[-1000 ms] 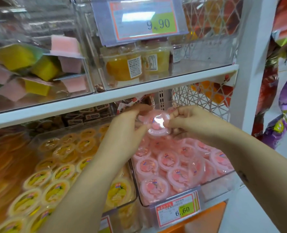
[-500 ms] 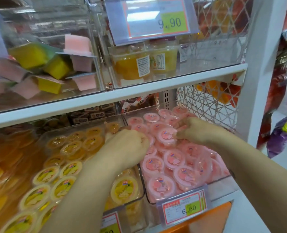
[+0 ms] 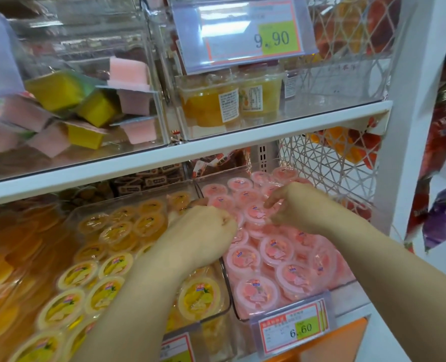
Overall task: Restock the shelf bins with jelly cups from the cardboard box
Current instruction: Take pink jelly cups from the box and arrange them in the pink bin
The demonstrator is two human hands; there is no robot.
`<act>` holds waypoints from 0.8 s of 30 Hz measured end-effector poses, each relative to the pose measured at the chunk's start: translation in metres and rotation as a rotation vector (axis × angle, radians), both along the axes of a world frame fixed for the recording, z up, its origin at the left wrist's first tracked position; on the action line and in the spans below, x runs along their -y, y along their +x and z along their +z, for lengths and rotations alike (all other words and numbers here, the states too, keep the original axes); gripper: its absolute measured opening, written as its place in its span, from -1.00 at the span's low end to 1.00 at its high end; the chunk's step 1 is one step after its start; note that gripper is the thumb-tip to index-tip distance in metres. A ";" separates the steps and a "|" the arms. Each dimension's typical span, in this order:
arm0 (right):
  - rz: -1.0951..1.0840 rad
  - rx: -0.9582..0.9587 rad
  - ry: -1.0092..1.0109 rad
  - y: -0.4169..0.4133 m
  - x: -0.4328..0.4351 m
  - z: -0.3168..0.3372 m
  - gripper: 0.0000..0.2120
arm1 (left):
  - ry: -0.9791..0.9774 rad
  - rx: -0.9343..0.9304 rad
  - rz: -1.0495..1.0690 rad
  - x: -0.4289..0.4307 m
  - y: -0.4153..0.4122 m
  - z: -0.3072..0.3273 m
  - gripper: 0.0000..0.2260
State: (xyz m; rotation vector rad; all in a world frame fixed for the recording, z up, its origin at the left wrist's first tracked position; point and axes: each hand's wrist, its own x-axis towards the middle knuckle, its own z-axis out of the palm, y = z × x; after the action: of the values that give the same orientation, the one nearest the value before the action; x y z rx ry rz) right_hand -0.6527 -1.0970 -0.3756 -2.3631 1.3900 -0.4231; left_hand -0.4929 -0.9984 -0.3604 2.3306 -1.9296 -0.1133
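A clear bin (image 3: 346,284) on the lower shelf holds several pink jelly cups. Both my hands reach into its middle. My right hand (image 3: 299,206) pinches the right rim of one pink jelly cup (image 3: 254,212) lying on top of the pile. My left hand (image 3: 203,231) is curled at that cup's left edge, and its fingertips are hidden under the knuckles. Left of it, a second clear bin (image 3: 224,313) is filled with yellow jelly cups (image 3: 199,296). The cardboard box is out of view.
An upper white shelf (image 3: 216,150) hangs close above my hands, carrying bins of square pink and yellow jellies (image 3: 96,105) and fruit cups (image 3: 208,100). Price tags 9.90 (image 3: 245,35) and 6.60 (image 3: 293,327) stick out. A white upright (image 3: 399,126) stands to the right.
Both hands have lowered the pink jelly cup from in front of the shelf edge into the pink bin, and it now lies on the pile. The view has tilted slightly down.
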 end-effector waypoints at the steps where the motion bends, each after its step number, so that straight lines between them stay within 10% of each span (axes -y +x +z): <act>1: -0.010 -0.004 -0.022 0.000 0.000 0.000 -0.76 | -0.005 0.002 0.001 0.000 0.000 0.000 -0.65; 10: 0.049 0.072 0.006 -0.026 -0.009 0.017 -0.76 | -0.047 0.033 0.013 -0.007 -0.007 0.004 -0.66; 17: 0.106 -0.245 -0.010 -0.071 -0.036 0.034 -0.73 | -0.139 0.126 -0.149 -0.024 -0.044 0.005 -0.69; 24: 0.146 -0.063 0.238 -0.080 -0.045 0.035 -0.85 | -0.121 0.190 -0.243 -0.027 -0.082 -0.004 -0.67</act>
State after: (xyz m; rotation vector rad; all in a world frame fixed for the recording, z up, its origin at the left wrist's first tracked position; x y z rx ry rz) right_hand -0.7330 -1.0524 -0.3401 -2.2777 1.2103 -0.1355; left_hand -0.5750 -0.9719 -0.3641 2.0905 -2.2337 0.2058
